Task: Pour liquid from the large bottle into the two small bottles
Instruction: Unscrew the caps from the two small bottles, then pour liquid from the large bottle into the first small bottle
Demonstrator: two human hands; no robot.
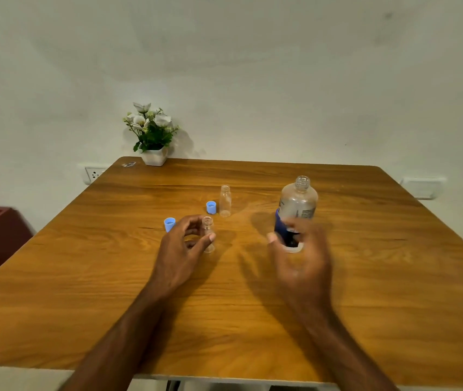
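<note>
One large bottle (pixel 297 206) stood right of centre in the frame, and there were two small bottles, one at centre (pixel 225 200) and one just below and left of it (pixel 208 234), all three uncapped. Two blue caps were counted, one beside the upper small bottle (pixel 211 207) and one further left (pixel 169 224), along with one potted flower arrangement (pixel 152 134) at the upper left of the single table (pixel 365 277). Two hands were in view, a left hand (pixel 181 249) and a right hand (pixel 302 258), and two wall sockets showed, one at the left edge (pixel 93 174) and one at the right (pixel 422 187).
</note>
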